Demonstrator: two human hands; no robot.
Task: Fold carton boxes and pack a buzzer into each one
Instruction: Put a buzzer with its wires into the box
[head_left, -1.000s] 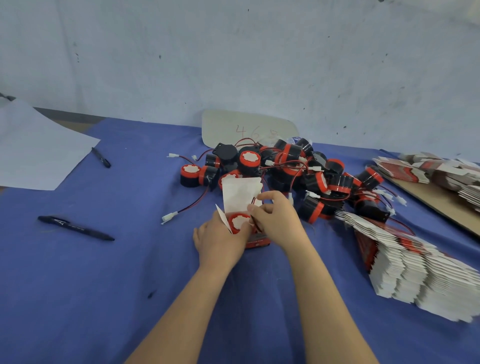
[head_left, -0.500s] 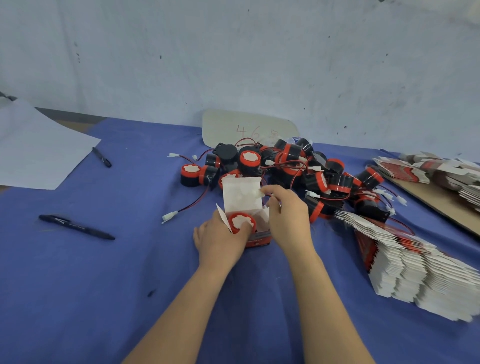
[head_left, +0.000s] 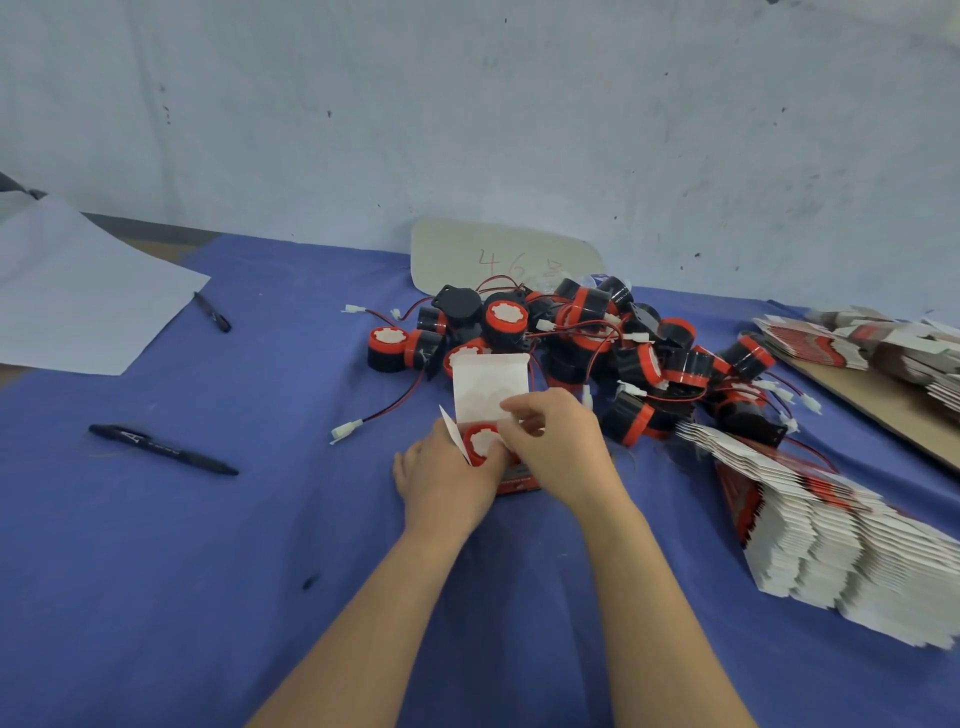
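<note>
A small red and white carton box (head_left: 488, 384) stands on the blue cloth with its white top flap upright. A red-topped black buzzer (head_left: 480, 441) sits inside it. My left hand (head_left: 447, 480) grips the box from the left. My right hand (head_left: 558, 441) holds the box's right side, fingers bent over the right side flap at the open top. Behind lies a pile of several black and red buzzers (head_left: 597, 343) with red wires. A leaning stack of flat cartons (head_left: 841, 535) lies at the right.
Two black pens (head_left: 161, 449) (head_left: 212, 312) lie on the blue cloth at the left, near a white paper sheet (head_left: 78, 296). A pale card (head_left: 498, 254) leans on the wall. More flat cartons (head_left: 893, 348) rest on a brown board at far right.
My right hand moved from the box's top to the flap's upper right corner, then came back down onto the right side flap. The left hand kept its grip.
</note>
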